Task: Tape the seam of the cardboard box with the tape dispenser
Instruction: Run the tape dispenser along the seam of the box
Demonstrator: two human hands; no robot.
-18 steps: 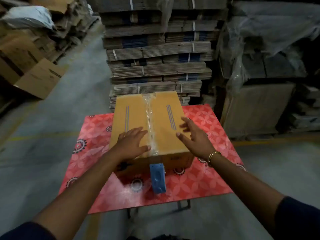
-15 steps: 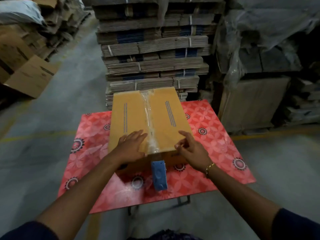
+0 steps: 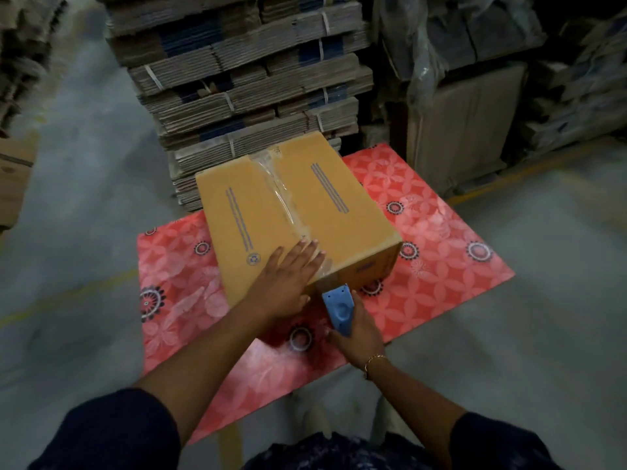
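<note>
While the left hand (image 3: pixel 288 279) lies flat and spread on the box (image 3: pixel 295 215) atop the red table (image 3: pixel 451 252), clear tape (image 3: pixel 281 195) covers its seam. Just right, the right hand (image 3: pixel 356 330) grips the tape dispenser (image 3: pixel 339 308) against the box's near face; finishing likely calls for tearing the tape free.

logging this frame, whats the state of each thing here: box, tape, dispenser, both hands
cardboard box: flaps closed, sitting on the red table
clear tape: laid along the top seam
blue tape dispenser: gripped, at the box's near face
left hand: flat on the box top
right hand: closed around the dispenser
</note>
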